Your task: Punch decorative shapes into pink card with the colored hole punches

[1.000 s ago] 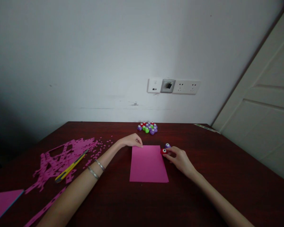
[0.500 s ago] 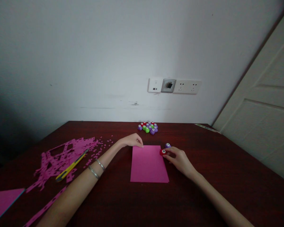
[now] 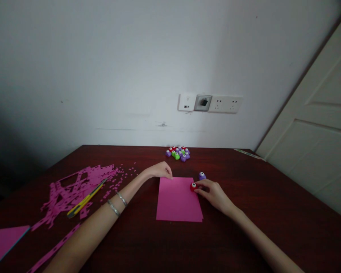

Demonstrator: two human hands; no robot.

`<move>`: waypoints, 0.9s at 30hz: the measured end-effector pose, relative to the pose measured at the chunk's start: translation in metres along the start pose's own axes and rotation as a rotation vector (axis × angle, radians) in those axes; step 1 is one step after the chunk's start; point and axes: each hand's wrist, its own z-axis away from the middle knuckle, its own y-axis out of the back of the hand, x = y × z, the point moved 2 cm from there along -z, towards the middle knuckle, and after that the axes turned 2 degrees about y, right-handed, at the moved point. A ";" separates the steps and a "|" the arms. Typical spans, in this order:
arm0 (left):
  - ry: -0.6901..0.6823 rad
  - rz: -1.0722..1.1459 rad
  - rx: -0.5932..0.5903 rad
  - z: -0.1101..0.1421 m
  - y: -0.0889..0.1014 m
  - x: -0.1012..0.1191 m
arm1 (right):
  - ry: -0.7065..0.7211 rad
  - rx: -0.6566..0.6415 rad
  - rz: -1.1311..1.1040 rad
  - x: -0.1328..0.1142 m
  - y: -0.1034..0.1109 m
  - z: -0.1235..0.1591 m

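Note:
Sheets of pink paper (image 3: pixel 178 203) lie on the table before me, their edges slightly offset at the lower right. My left hand (image 3: pixel 162 169) is closed at the top edge, fingertips pinching the paper near its upper left corner. Between the thumb and fingers of my right hand (image 3: pixel 214 191) is a small red craft punch (image 3: pixel 193 187) with a white and dark round top. The punch sits at the paper's upper right edge; whether the paper is inside its slot I cannot tell. Just behind that hand stands a purple craft punch (image 3: pixel 202 175).
Several red, green and purple craft punches (image 3: pixel 177 156) cluster near the wall. At left lie punched pink paper scraps (image 3: pixel 82 185), tiny cut-outs (image 3: pixel 121 178) and a yellow utility knife (image 3: pixel 86 199). More pink paper (image 3: pixel 4 242) is at the lower left. A patterned strip (image 3: pixel 248 154) lies far right.
My right hand has brought the red craft punch slightly left and nearer to me, over the paper's edge. The paper's top edge and my left hand have shifted slightly toward me.

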 end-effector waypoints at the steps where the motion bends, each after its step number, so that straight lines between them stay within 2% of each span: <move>1: 0.001 -0.029 -0.005 0.000 -0.001 0.002 | 0.000 -0.006 0.006 0.000 0.000 0.000; 3: -0.005 -0.138 0.007 0.001 -0.004 0.006 | -0.001 -0.013 0.017 0.001 0.000 0.000; 7: -0.058 -0.492 0.160 0.009 -0.013 0.026 | -0.011 -0.017 0.021 0.000 0.000 0.000; 8: -0.073 -0.541 0.153 0.012 -0.017 0.032 | -0.019 -0.019 0.015 0.000 0.000 0.000; 12: -0.023 -0.558 -0.084 0.025 -0.040 0.053 | -0.040 -0.031 -0.017 0.001 0.003 0.000; 15: 0.025 -0.537 -0.202 0.031 -0.052 0.059 | -0.024 -0.058 -0.044 0.004 0.006 0.000; 20: 0.053 -0.571 -0.272 0.033 -0.055 0.060 | -0.027 -0.094 -0.012 0.004 0.006 0.000; 27: 0.097 -0.591 -0.276 0.032 -0.052 0.058 | -0.026 -0.083 0.043 0.001 0.003 0.000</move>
